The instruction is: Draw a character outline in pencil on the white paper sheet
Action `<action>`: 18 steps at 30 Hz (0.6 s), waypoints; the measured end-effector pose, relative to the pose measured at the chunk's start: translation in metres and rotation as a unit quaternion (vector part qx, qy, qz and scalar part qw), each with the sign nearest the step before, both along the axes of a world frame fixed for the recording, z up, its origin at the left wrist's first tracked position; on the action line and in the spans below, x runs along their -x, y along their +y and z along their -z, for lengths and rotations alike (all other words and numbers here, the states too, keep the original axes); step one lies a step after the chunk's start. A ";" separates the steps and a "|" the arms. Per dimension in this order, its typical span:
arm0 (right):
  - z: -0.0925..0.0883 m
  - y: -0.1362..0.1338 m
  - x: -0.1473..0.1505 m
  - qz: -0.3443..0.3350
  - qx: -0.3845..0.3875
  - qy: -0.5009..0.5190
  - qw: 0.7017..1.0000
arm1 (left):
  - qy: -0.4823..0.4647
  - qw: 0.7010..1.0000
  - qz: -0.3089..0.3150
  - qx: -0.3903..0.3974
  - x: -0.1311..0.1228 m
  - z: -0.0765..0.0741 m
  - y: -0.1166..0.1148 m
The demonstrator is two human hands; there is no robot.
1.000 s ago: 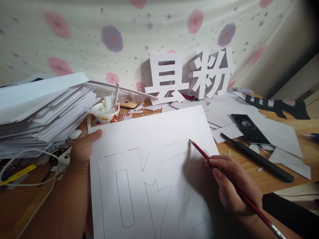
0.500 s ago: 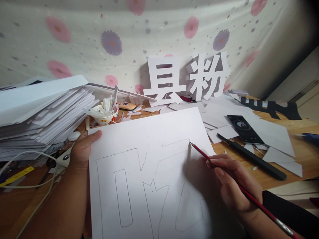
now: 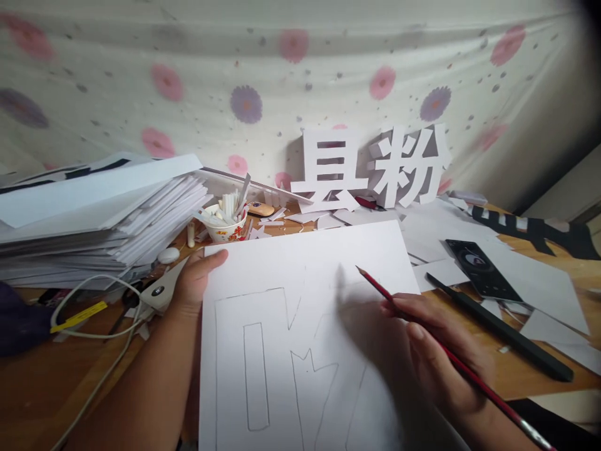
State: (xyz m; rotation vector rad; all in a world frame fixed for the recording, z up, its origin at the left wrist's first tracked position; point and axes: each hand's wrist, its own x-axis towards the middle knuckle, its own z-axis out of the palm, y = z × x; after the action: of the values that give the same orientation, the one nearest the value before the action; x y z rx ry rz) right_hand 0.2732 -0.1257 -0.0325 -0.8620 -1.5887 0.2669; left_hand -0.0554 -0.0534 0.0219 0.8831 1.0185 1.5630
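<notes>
A white sheet (image 3: 300, 263) with pencilled outlines of block shapes lies tilted in front of me. My left hand (image 3: 195, 282) grips its upper left corner, thumb on top of the paper. My right hand (image 3: 434, 357) is closed round a red pencil (image 3: 413, 329). The pencil's tip sits over the upper right part of the sheet; whether it touches the paper I cannot tell.
A tall stack of white sheets (image 3: 94, 219) fills the left. A bowl of paper scraps (image 3: 225, 222) stands behind the sheet. White cut-out characters (image 3: 370, 166) lean on the flowered cloth. A phone (image 3: 481, 269), a black stick (image 3: 498, 326) and a white cable (image 3: 94, 313) lie nearby.
The view has swung left and up a little, so everything sits further right and lower. The sheet has shifted right and down with my left hand. The pencil tip has barely moved in the view.
</notes>
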 end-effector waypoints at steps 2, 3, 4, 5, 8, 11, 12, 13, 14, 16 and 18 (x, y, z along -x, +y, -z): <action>-0.008 0.003 0.018 -0.023 -0.011 -0.024 0.999 | -0.003 1.000 0.015 0.003 0.001 0.000 0.000; -0.011 0.005 0.028 -0.027 -0.019 -0.024 0.999 | -0.001 1.000 0.019 0.002 0.002 0.000 0.000; -0.014 0.006 0.038 -0.025 -0.025 -0.025 0.999 | 0.001 1.000 0.021 0.000 0.002 0.000 0.000; -0.016 0.006 0.048 -0.025 -0.031 -0.028 0.999 | 0.002 1.000 0.023 -0.004 0.002 0.000 -0.001; -0.019 0.008 0.068 -0.036 -0.061 -0.046 0.996 | 0.000 1.000 0.024 -0.008 0.000 -0.002 -0.002; -0.019 0.010 0.075 -0.036 -0.085 -0.067 0.993 | -0.006 1.000 0.023 -0.006 -0.002 -0.002 -0.003; -0.019 0.011 0.076 -0.031 -0.085 -0.071 0.993 | -0.010 1.000 0.023 -0.007 -0.002 -0.002 -0.004; -0.018 0.012 0.075 -0.026 -0.083 -0.074 0.993 | -0.014 1.000 0.023 -0.008 -0.003 -0.001 -0.004; -0.017 0.012 0.075 -0.021 -0.078 -0.078 0.994 | -0.018 1.000 0.021 -0.009 -0.003 -0.001 -0.004; -0.015 0.013 0.074 -0.011 -0.068 -0.086 0.994 | -0.020 1.000 0.013 -0.011 -0.005 -0.001 -0.003; -0.013 0.012 0.073 -0.004 -0.061 -0.092 0.994 | -0.019 1.000 0.001 -0.014 -0.006 -0.001 -0.003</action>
State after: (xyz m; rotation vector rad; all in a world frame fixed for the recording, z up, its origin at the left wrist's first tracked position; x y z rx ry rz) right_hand 0.2001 -0.1133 -0.0195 -0.8051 -1.7606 0.0961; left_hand -0.0491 -0.0564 0.0228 0.8712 0.9710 1.5903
